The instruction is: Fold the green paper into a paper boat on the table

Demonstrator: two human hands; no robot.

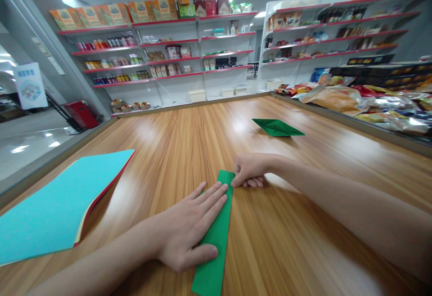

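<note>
A folded strip of green paper lies lengthwise on the wooden table in front of me. My left hand rests flat across it, fingers stretched out and pointing to the upper right. At the strip's far right edge is my right hand, its fingers curled in and the thumb tip against the paper's edge. Whether anything sits inside those curled fingers is hidden. Farther back on the right, a folded green paper shape with pointed ends lies apart from both hands.
To the left lies a stack of coloured paper, light blue on top with red and yellow edges below. A raised rim borders the wooden table. Packaged snacks are piled beyond its right edge, and stocked shelves stand behind.
</note>
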